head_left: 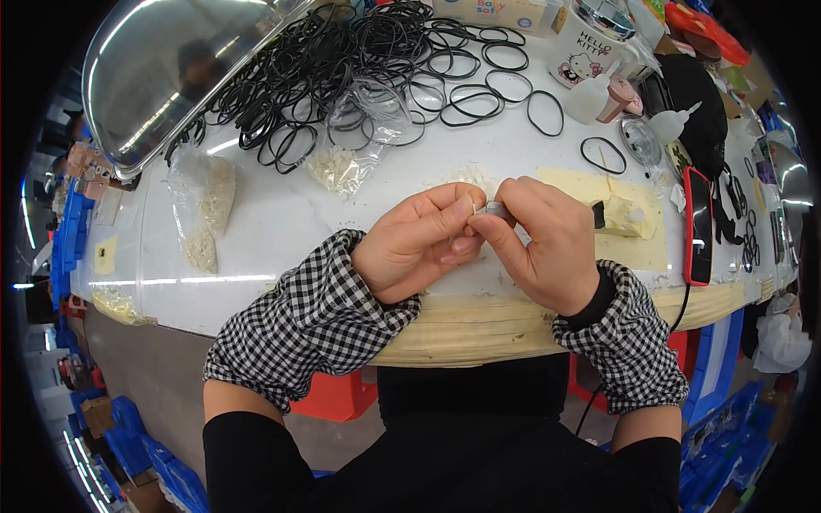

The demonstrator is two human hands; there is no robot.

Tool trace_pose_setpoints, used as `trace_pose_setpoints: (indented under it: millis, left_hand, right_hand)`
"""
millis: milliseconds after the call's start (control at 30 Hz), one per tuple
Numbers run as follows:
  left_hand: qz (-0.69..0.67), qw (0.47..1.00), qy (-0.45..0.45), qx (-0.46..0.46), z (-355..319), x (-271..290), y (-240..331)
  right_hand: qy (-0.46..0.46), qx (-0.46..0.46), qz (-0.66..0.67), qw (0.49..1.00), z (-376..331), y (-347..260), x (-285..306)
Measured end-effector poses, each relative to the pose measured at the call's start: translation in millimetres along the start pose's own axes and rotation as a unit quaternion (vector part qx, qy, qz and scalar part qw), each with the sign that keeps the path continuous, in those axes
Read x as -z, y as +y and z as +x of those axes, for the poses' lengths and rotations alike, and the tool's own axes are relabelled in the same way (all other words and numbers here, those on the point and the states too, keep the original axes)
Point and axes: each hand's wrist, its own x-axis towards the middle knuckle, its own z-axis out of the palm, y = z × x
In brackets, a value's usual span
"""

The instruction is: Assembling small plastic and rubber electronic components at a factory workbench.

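Note:
My left hand (419, 241) and my right hand (543, 239) meet over the near edge of a white table (282, 222). The fingertips of both pinch a tiny pale piece (486, 208) between them; its exact shape is too small to tell. Both wrists wear black-and-white checked sleeve covers. A big heap of black rubber rings (359, 68) lies at the back of the table. An open clear bag of small white parts (346, 162) lies just behind my left hand.
A shiny metal bowl (171, 68) stands at the back left. A second bag of white parts (205, 205) lies at the left. Small glue bottles (599, 98), a white mug (586, 47) and a red-cased phone (697, 227) sit at the right. Blue crates line the floor.

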Motion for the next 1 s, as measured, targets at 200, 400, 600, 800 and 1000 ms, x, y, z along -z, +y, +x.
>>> trace_pose_setpoints:
  millis: [200, 400, 600, 800, 1000]
  left_hand:
    - [-0.047, 0.993, 0.099, -0.032, -1.8, 4.5, 6.3]
    - [-0.11, 0.978, 0.164, -0.06, 1.5, 13.3, 6.6]
    - [-0.106, 0.977, 0.175, -0.066, 1.0, 15.0, 7.0]
    - [-0.023, 0.978, 0.202, -0.053, 2.6, 9.0, 6.7]
    - [0.076, 0.983, 0.169, 0.022, 0.0, 2.1, 5.1]
  right_hand:
    - [-0.116, -0.066, 0.032, 0.991, 8.3, 8.6, 17.5]
    - [-0.209, -0.023, -0.001, 0.978, 0.3, 16.2, 20.9]
    - [-0.218, -0.018, -0.05, 0.974, -2.3, 16.1, 13.8]
    - [-0.192, -0.032, -0.035, 0.98, -4.3, 14.9, 10.6]
    - [-0.104, -0.085, 0.208, 0.969, 5.9, 14.7, 13.3]
